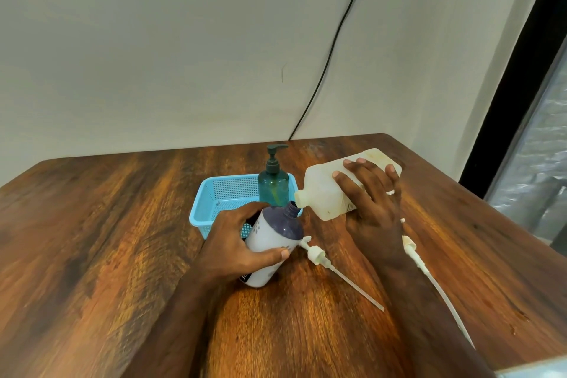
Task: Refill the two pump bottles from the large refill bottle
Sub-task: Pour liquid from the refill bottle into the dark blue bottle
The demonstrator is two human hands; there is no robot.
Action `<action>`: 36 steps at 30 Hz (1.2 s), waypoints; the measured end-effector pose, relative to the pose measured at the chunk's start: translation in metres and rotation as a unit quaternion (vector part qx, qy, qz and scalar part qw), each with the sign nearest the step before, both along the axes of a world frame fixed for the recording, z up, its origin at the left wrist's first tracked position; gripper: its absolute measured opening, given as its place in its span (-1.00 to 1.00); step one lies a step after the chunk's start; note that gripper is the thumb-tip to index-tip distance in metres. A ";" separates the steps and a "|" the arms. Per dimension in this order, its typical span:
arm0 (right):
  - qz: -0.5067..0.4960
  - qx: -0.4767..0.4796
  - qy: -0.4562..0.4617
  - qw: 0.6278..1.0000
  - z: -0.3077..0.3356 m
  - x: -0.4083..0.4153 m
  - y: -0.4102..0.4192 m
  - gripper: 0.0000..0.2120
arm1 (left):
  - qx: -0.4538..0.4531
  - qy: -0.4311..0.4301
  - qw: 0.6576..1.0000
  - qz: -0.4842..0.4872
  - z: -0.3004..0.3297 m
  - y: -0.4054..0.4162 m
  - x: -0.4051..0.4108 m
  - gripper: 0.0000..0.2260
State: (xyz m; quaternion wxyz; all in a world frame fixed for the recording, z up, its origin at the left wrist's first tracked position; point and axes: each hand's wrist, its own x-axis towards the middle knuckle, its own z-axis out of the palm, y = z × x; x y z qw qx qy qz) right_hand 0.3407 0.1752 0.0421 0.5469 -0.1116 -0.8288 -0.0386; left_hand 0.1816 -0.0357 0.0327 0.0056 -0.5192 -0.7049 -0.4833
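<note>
left half of the table lies bare; near the middle, a basket, teal bottle and two loose pumps crowd the way.

I see a white, purple-topped bottle, a cream jug, a teal bottle, a blue basket and a streaky brown table.

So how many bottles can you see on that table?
3. The green pump bottle stands in the blue basket; the left hand tilts the white-and-purple bottle; the right hand tips the large refill bottle toward it.
</note>
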 end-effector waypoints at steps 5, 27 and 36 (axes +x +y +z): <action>0.003 0.006 0.002 1.000 0.000 0.000 0.001 -0.43 | 0.006 0.005 1.000 -0.008 0.001 0.000 0.000 -0.41; 0.002 0.008 0.006 1.000 -0.001 -0.001 0.002 -0.41 | -0.011 0.008 1.000 0.005 -0.001 0.000 -0.002 -0.30; 0.002 0.015 0.010 1.000 -0.003 -0.001 0.004 -0.38 | -0.009 0.009 1.000 0.005 0.001 0.000 -0.001 -0.36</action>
